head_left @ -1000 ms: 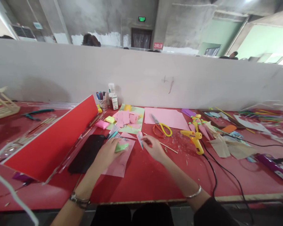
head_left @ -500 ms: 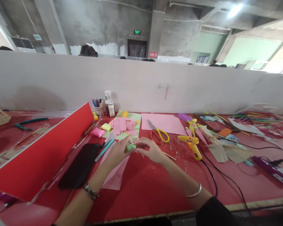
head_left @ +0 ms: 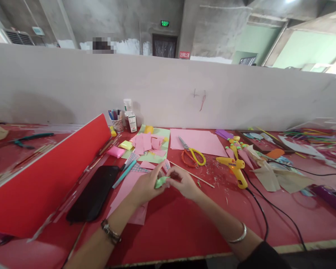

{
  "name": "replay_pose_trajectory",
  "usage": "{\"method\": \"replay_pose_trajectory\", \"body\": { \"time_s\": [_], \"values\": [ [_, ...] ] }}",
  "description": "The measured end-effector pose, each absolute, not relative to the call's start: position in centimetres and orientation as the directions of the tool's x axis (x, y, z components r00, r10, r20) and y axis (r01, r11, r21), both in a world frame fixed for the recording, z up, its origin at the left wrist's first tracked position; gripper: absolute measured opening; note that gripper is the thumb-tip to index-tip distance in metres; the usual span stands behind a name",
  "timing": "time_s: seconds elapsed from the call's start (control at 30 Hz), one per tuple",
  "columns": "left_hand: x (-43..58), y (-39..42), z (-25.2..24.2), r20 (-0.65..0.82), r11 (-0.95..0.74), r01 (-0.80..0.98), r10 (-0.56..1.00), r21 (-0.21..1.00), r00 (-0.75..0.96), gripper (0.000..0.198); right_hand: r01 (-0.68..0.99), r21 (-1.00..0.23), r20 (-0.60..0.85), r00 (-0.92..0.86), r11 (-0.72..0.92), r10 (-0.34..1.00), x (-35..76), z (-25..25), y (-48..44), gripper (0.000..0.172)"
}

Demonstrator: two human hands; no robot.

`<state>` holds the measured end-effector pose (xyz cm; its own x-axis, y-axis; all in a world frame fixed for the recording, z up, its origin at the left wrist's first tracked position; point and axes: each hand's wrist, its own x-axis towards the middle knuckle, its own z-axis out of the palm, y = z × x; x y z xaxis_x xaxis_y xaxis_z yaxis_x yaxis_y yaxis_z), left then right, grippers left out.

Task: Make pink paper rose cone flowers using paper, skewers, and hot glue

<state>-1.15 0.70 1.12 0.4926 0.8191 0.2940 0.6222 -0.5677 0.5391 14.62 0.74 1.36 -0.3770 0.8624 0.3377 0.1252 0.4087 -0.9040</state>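
Mid-fold on a small green paper piece (head_left: pixel 160 182), pinched between both hands just above the red table (head_left: pixel 184 224). Left hand (head_left: pixel 145 185) clamped on the piece's left side, thumb and fingers closed over it; right hand (head_left: pixel 183 183) closed on the right end, fingertips meeting the left hand's. Held over the near edge of a pink sheet (head_left: pixel 128 194), with a black case (head_left: pixel 93 194) and a teal pen (head_left: pixel 124 173) just to the left.

Further back: a heap of pink paper squares (head_left: pixel 149 144) on a light green sheet, orange-and-yellow scissors (head_left: pixel 192 155) on a larger pink sheet, a thin wooden stick (head_left: pixel 192 174) just beyond the right hand, a yellow glue gun (head_left: pixel 235 168) to the right with its cord trailing to the table edge.

Judging by the grip, shaping or creasing under way, not yet finished. Next move likely calls for a firm pinch along the fold, keeping both edges aligned, without crushing so small a piece.
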Motion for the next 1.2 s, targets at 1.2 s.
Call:
{"method": "replay_pose_trajectory", "body": {
  "time_s": [1.2],
  "values": [
    [-1.0,0.5,1.5,0.292,-0.543,0.683,0.839,0.489,0.458,0.053,0.276,-0.857,0.372,-0.253,0.435,0.893,15.1,1.6,0.9,0.012]
  ]
}}
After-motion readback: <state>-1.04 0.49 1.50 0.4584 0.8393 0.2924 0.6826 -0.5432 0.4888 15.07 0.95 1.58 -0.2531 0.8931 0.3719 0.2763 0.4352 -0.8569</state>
